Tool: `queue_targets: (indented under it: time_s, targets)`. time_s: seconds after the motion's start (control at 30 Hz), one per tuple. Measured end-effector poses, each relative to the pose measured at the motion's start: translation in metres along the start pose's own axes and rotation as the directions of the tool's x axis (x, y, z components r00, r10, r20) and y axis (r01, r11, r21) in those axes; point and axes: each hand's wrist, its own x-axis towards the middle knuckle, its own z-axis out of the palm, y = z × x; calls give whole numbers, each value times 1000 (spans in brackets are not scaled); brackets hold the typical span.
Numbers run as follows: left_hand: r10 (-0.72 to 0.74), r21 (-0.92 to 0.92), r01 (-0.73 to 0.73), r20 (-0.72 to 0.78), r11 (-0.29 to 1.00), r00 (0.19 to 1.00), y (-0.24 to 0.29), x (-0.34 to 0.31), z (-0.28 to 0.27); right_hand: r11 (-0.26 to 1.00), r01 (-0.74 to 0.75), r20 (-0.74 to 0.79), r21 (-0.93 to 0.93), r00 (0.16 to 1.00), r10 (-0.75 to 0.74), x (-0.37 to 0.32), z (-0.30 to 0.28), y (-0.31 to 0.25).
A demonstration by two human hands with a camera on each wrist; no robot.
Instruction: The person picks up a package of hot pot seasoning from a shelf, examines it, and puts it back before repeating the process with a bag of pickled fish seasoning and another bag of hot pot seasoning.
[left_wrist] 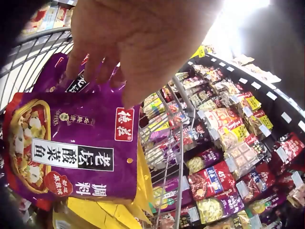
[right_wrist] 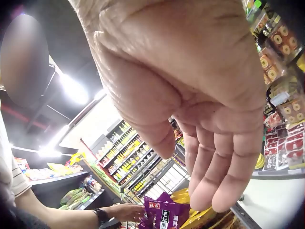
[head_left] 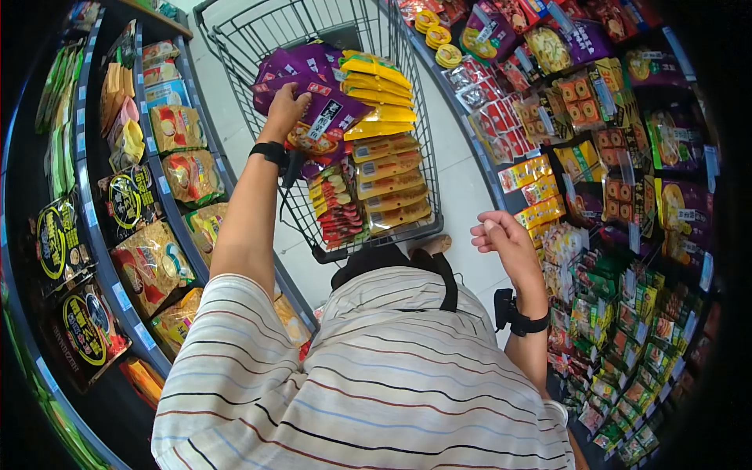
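Note:
My left hand (head_left: 287, 110) is over the shopping cart, pinching the top edge of a purple seasoning packet (head_left: 335, 116) with a picture of a fish dish on its front. In the left wrist view the packet (left_wrist: 90, 129) hangs below the thumb and fingers, overlapping a yellow packet (left_wrist: 95, 212). Other purple packets (head_left: 286, 64) lie fanned out beneath and behind that hand. My right hand (head_left: 505, 241) is held in the air right of the cart, between it and the shelf. Its fingers (right_wrist: 224, 162) bend loosely, with nothing in them.
The wire cart (head_left: 423, 149) also carries stacked yellow packets (head_left: 380, 82), golden-brown packets (head_left: 389, 176) and small red packets (head_left: 337, 211). Shelves of bagged noodles (head_left: 182, 129) line the left. Racks of packaged food (head_left: 619, 149) curve along the right. Tiled floor (head_left: 458, 180) shows between.

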Motion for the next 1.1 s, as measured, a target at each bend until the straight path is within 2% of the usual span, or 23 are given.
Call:
queue_targets:
  time_s: [0.1,0.2,0.3,0.33,0.37,0.43,0.6,0.63,0.7,0.77,0.8,0.97,1.1]
  targets:
    - [-26,-68,27,15,997,1000,-1,5,2,1000,-15,-16,14,1000,16,-2,3,1]
    - [-170,-131,174,40,976,985,29,-5,-13,1000,-21,-24,15,999,21,-4,7,4]
    - [-47,-78,50,35,996,998,-3,7,1,999,-34,-23,35,999,35,-5,11,8]
    - [77,-40,-77,12,996,997,-25,14,10,999,-34,-20,41,999,35,-5,13,8]
    - [63,-64,-59,68,996,996,-29,17,10,998,-36,-16,46,999,37,-5,15,9]
    - [34,-109,-14,183,994,983,-34,13,12,998,-40,-9,47,999,41,-6,17,10]
    - [232,224,-240,63,945,971,0,-25,-8,998,-31,11,52,999,30,-4,21,9]
    - [318,230,-322,56,918,946,-5,-30,-8,998,-31,10,52,999,31,-3,21,9]
    - [346,231,-361,104,904,933,-8,-47,-13,998,-32,7,54,999,32,-3,21,10]
    - [251,31,-255,92,966,964,6,-77,-26,998,-29,4,53,1000,29,-2,21,12]
    - [189,-58,-184,124,981,974,-12,-81,-22,998,-30,4,53,1000,29,-2,21,12]
    - [241,-205,-249,-60,947,969,63,-133,-88,998,-26,36,51,999,24,0,25,14]
    - [144,-326,-148,-37,934,989,116,-151,-130,995,16,67,96,998,-23,7,35,3]
